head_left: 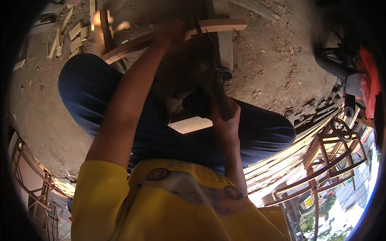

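Observation:
My left hand is stretched forward and closed around a long, slightly curved wooden strip that lies across a thick plank on the dirt ground. My right hand grips the dark handle of a tool, raised between my knees; its dark head is blurred and in shadow, so I cannot tell its kind. A sunlit flat piece of wood lies below the tool, between my legs in dark blue trousers.
Several short wood offcuts lie scattered at the upper left. Bare wooden chair frames and stacked slats stand at the right. Another frame is at the lower left. A vehicle wheel and something red sit at the upper right.

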Tool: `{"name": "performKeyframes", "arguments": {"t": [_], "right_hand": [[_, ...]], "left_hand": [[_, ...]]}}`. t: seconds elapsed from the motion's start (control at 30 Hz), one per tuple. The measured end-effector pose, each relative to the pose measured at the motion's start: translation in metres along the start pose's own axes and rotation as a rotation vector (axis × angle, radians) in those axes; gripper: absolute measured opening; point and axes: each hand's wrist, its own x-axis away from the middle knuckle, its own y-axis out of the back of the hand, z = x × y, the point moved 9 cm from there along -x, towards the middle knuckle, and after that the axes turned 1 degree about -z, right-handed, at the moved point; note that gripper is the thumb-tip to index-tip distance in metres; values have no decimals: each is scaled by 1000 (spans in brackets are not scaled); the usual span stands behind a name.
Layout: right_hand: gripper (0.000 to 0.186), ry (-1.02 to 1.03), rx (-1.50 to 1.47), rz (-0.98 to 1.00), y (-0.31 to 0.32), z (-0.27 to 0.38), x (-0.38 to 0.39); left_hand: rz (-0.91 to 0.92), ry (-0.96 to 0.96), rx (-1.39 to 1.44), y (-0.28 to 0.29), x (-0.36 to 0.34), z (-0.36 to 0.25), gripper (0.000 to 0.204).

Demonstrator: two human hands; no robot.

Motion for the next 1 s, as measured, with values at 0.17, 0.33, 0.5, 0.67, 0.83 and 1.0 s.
{"name": "performKeyframes", "arguments": {"t": [0.17, 0.33, 0.5, 0.67, 0.83, 1.0], "right_hand": [[9, -93, -96, 79, -7, 21, 5], [11, -111, -41, 55, 11, 22, 32], [7, -88, -97, 55, -17, 28, -38], [7, -30, -12, 3, 19, 19, 27], [6, -121, -72, 93, -16, 20, -38], [7, 62, -44, -7, 8, 26, 27]], "left_hand": [[-180, -119, -83, 26, 12, -15, 42], [-134, -41, -48, 29, 16, -22, 40], [-40, -85, -8, 21, 4, -16, 38], [-187, -79, -117, 23, 12, -16, 37], [-91, -28, 16, 21, 7, -17, 38], [-96, -49, -76, 31, 7, -17, 35]]}}
